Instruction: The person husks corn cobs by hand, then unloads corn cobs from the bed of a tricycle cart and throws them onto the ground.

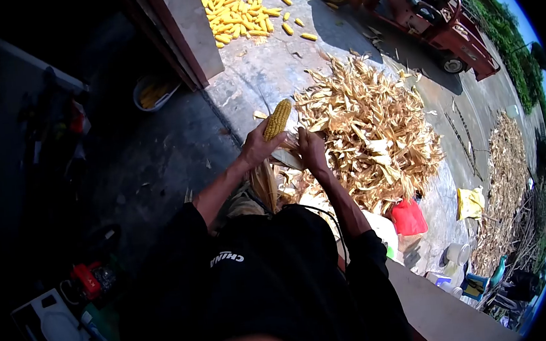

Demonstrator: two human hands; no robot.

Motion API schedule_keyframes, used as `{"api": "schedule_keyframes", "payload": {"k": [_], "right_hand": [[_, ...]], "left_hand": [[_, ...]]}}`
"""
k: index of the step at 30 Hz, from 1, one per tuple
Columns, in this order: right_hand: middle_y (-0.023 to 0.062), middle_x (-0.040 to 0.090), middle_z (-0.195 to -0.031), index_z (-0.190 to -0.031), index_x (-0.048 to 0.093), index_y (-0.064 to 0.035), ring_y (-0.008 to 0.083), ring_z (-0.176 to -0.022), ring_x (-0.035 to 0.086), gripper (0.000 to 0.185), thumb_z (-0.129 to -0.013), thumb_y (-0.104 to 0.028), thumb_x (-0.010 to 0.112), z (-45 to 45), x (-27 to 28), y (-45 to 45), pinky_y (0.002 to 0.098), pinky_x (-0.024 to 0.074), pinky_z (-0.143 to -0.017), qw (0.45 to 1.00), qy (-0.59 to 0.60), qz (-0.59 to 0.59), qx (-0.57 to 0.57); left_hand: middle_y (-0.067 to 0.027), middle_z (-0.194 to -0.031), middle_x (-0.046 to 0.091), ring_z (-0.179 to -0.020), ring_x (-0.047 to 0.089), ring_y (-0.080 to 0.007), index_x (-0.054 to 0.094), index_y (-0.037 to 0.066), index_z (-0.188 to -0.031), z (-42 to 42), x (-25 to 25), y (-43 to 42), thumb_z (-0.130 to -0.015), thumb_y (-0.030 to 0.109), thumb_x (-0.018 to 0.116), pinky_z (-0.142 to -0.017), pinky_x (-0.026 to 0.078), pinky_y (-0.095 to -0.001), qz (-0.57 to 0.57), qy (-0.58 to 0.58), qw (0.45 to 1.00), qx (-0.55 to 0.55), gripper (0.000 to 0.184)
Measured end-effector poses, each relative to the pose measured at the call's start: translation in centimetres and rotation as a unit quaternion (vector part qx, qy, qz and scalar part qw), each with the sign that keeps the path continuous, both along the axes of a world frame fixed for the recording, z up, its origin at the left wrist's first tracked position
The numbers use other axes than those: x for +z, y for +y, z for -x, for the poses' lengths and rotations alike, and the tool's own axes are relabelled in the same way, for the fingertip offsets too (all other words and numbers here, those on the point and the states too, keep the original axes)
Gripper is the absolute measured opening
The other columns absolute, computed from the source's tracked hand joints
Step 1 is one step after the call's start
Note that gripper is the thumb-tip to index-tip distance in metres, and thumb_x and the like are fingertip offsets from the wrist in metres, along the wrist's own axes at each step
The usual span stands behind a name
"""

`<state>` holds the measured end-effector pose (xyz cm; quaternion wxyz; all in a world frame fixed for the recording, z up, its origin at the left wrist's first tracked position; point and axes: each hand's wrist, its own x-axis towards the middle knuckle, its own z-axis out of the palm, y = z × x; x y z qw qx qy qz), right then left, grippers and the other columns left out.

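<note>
A yellow corn cob [278,121] stands tilted in my left hand [260,144], its kernels bare at the upper end. Close beside it on the right, my right hand [312,149] is closed, fingers bent around what looks like dry husk at the base of the cob; the fingertips are partly hidden. Just beyond my right hand spreads a large heap of dry husks [373,129]. Below my hands a pale husk-covered cob [263,185] lies near my lap.
Peeled cobs [240,16] lie on the concrete at the top. A basin [152,93] holding cobs sits left of the pillar [192,31]. A red three-wheeled vehicle [428,14] stands upper right. A red bag [409,218] and yellow bag [470,203] lie lower right.
</note>
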<state>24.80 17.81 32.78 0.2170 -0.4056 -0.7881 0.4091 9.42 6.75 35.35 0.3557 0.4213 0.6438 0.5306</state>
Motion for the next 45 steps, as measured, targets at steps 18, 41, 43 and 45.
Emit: {"api": "schedule_keyframes", "payload": {"k": [18, 41, 43, 45], "right_hand": [[0.0299, 0.054, -0.124, -0.127, 0.05, 0.0058, 0.0389, -0.117, 0.053, 0.066, -0.082, -0.037, 0.07, -8.5, 2.2, 4.7, 0.0417, 0.0439, -0.098, 0.988, -0.135, -0.012, 0.078], [0.0031, 0.057, -0.09, -0.114, 0.053, 0.0004, 0.0102, -0.081, 0.052, 0.033, -0.094, -0.025, 0.05, -2.1, 1.9, -2.2, 0.0253, 0.044, -0.072, 0.947, 0.159, 0.234, 0.155], [0.0011, 0.056, -0.086, -0.11, 0.054, -0.0001, 0.009, -0.077, 0.05, 0.032, -0.094, -0.027, 0.049, -2.3, 1.7, -1.8, 0.0246, 0.0419, -0.068, 0.951, 0.167, 0.206, 0.16], [0.0019, 0.056, -0.09, -0.115, 0.053, 0.0005, 0.0093, -0.08, 0.05, 0.034, -0.094, -0.027, 0.048, -2.8, 1.7, -1.4, 0.0249, 0.0424, -0.071, 0.942, 0.15, 0.262, 0.147]], "left_hand": [[-0.0011, -0.092, 0.052, -0.083, 0.056, -0.0126, 0.047, 0.005, -0.113, 1.3, -2.3, 0.4, -0.076, 0.016, 0.081, -0.07, 0.05, -0.0288, -0.073, -0.173, 0.968, 0.165, 0.051], [-0.0026, -0.096, 0.067, -0.082, 0.062, -0.0093, 0.064, -0.001, -0.111, -4.0, -1.5, 3.4, -0.095, 0.03, 0.06, -0.072, 0.052, -0.0245, -0.131, -0.393, 0.895, 0.167, 0.036], [-0.0048, -0.097, 0.068, -0.083, 0.065, -0.0112, 0.065, -0.001, -0.111, -4.2, -2.8, 3.7, -0.095, 0.021, 0.06, -0.075, 0.054, -0.0257, -0.135, -0.394, 0.891, 0.18, 0.027], [-0.0045, -0.094, 0.069, -0.081, 0.065, -0.0111, 0.066, -0.001, -0.11, -4.3, -3.9, 3.5, -0.095, 0.02, 0.06, -0.074, 0.054, -0.0258, -0.119, -0.362, 0.907, 0.181, 0.026]]}}
